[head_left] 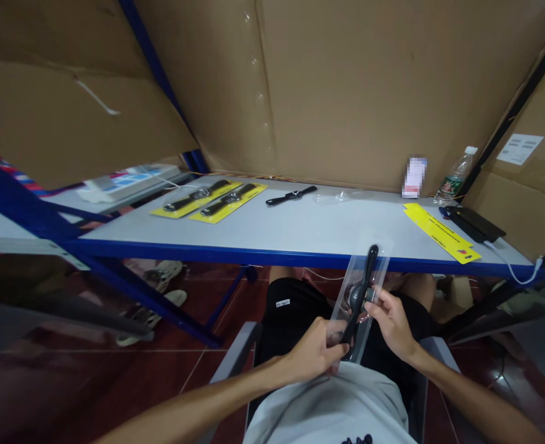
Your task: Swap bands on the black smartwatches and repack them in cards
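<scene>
Over my lap, a black spokeshave [368, 271] lies lengthwise in a clear plastic blister shell [382, 265], tilted with its far end against the table's front edge. My left hand [317, 346] is closed around the shell and the near handle, thumb on top. My right hand [391, 316] pinches at the right side of the shell near the spokeshave's middle; its fingertips partly cover that spot. On the table a loose black spokeshave [291, 196] lies beyond my hands. A yellow printed backing card [439, 231] lies flat at the right.
Two spokeshaves on yellow cards, a left pack [196, 197] and a right pack [229, 202], lie at the table's left. Clear plastic shells [340, 196] lie near the back. A bottle [452, 179], black case [473, 223] and white cable [513, 268] are at right. Cardboard walls [337, 92] enclose the table.
</scene>
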The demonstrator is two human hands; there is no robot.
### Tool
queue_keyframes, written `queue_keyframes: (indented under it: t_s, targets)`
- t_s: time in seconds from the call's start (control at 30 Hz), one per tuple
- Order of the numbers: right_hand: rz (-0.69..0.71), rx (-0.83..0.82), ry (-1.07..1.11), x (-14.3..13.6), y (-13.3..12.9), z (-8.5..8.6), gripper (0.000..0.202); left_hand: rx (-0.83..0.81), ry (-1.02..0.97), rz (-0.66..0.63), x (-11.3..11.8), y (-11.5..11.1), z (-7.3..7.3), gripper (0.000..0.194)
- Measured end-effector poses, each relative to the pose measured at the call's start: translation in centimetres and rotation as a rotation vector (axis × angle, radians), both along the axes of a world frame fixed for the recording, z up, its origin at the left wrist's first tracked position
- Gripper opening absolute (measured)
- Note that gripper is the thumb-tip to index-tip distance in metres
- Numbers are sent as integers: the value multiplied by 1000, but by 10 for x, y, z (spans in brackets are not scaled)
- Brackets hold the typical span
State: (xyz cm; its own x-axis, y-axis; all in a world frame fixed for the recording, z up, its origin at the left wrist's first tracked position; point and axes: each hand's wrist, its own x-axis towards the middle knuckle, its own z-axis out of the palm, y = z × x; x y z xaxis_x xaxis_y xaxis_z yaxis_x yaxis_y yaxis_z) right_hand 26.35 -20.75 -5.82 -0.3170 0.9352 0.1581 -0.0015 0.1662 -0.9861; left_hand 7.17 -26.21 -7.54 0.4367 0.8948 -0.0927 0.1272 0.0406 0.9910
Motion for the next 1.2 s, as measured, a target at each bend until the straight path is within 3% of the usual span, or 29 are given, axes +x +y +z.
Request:
queue_keyframes:
  t_s: [0.2, 0.47, 0.63, 0.8, 0.9, 1.03, 1.13, 1.2]
  targets:
    - [21, -33, 17, -2, 2, -2, 29, -27, 19, 24, 1, 1, -4, 15]
    - [22, -38, 13, -2, 3, -1, 37, -89, -23, 19, 2, 1, 0, 20]
    - [56, 4, -27, 0, 5, 0, 42, -171, -136, 21, 2, 2, 0, 32]
    - [51, 105, -123, 3, 7, 5, 44, -151, -224, 35, 0, 3, -4, 38]
    - [-89, 208, -155, 12, 14, 13, 43, -157, -208, 38, -2, 4, -10, 43]
    - [-427, 367, -228, 53, 34, 27, 37, -191, -233, 50, -3, 4, -14, 48]
    - [-705, 676, -588, 104, 52, 32, 27, -219, -272, 39, -2, 6, -7, 45]
    - [-812, 811, -882, 139, 63, 31, 36, -229, -310, 6, -2, 8, 0, 41]
